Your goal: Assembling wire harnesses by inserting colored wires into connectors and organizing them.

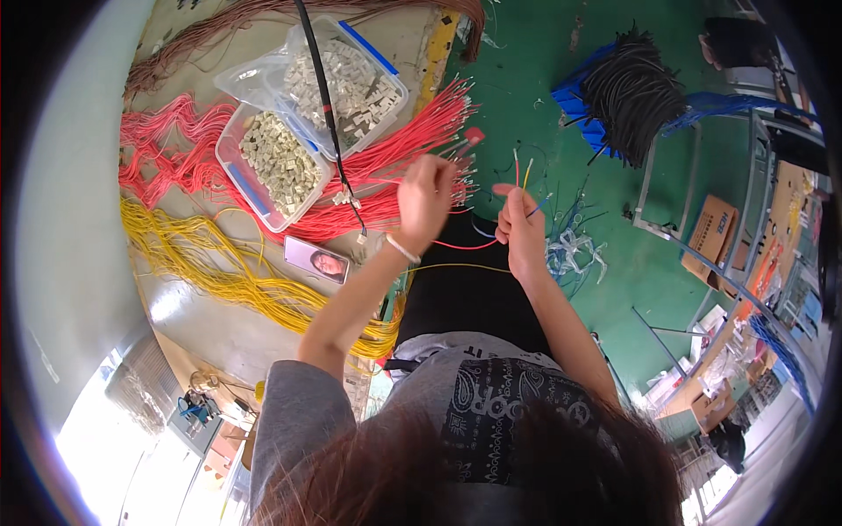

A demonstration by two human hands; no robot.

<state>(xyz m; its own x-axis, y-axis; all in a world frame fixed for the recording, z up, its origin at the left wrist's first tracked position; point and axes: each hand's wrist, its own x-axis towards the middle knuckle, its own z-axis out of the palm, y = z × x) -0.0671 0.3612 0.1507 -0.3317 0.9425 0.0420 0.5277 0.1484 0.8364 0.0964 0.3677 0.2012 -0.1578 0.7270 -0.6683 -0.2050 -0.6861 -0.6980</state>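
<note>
- Holding a few short wires (523, 175) upright, the right hand (519, 230) pinches them between thumb and fingers; red, yellow and blue strands fan out above the grip, probably so each end can be picked out separately.
- The left hand (427, 195) sits just beside it, fingers curled around the tips of the red wire bundle (399, 158), where small metal terminals show; exactly how tight that grip is cannot be told at this size.
- Both hands work close together but do not touch, over the person's dark lap (469, 289) at the counter's edge.
- A single red wire (460, 246) loops down between the hands, and a yellow one (456, 266) trails across the lap.
- On the counter (202, 316) nearest the body lies a long yellow wire bundle (219, 263), laid lengthwise, seemingly to keep colours sorted.
- A small photo card (317, 260) rests flat between the yellow and red bundles.
- Two clear plastic boxes of pale connector housings (279, 162) stand open beside the red wires, within easy reach of the left hand.
- A black cable (326, 105) runs across the boxes.
- Pink wires (167, 145) lie farther left, with brown wires (219, 35) beyond along the far edge.
- Off the counter, on the green floor (526, 61), a coil of black cables (633, 92) sits on a blue tray; cardboard boxes (712, 230) stand farther right.
</note>
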